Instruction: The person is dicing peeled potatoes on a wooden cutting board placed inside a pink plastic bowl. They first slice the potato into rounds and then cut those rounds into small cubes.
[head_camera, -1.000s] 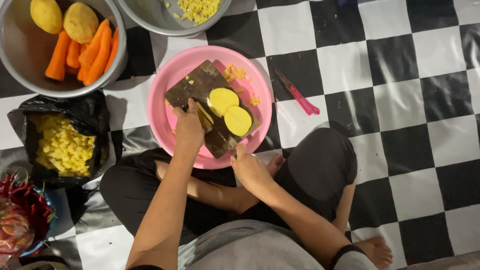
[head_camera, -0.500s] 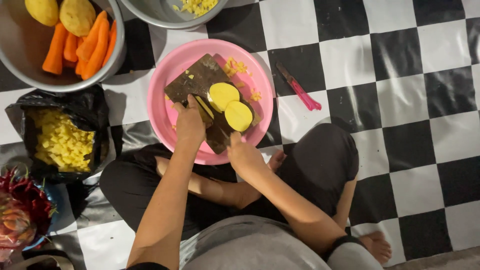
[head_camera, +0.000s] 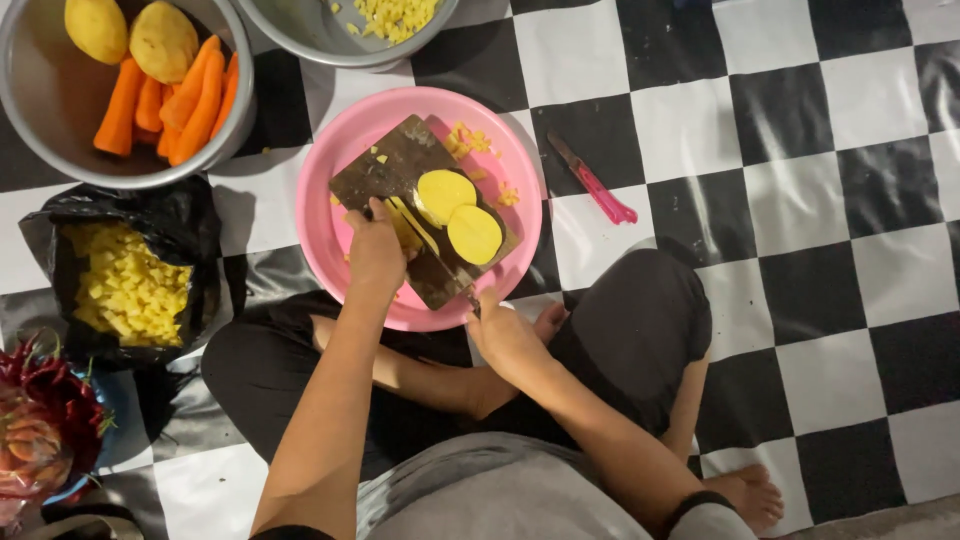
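Head camera view, looking straight down at a person seated cross-legged on a black-and-white checkered floor covering (head_camera: 800, 200), glossy and slightly wrinkled near its left edge. Nothing of the room beyond this covering shows.

Just in front of the person's knees sits a pink round basin (head_camera: 520, 190). A dark cutting board (head_camera: 385, 170) lies tilted across it, with small yellow bits scattered on the basin's bare far side. On the board rest two yellow potato halves (head_camera: 460, 210), cut faces up and touching each other, with thin yellow slices (head_camera: 410, 225) just beside them.

The left hand (head_camera: 375, 255) is curled, fingers pressing on the slices at the board's near-left part. The right hand (head_camera: 505, 335) is closed around the handle of a knife (head_camera: 450, 275), its blade lying on the board below the halves.

At the covering's far left corner stands a metal bowl (head_camera: 60, 120) holding peeled carrots (head_camera: 180, 95) and two whole peeled potatoes (head_camera: 130, 35). A second metal bowl (head_camera: 300, 35), at the far edge, holds diced yellow pieces. Along the left edge an open black plastic bag (head_camera: 180, 215) holds a pile of diced potato (head_camera: 125, 290). Near the left corner closest to the person are red chillies (head_camera: 45, 385). A pink-handled small knife (head_camera: 595, 180) lies on the covering right of the basin, apart from it.
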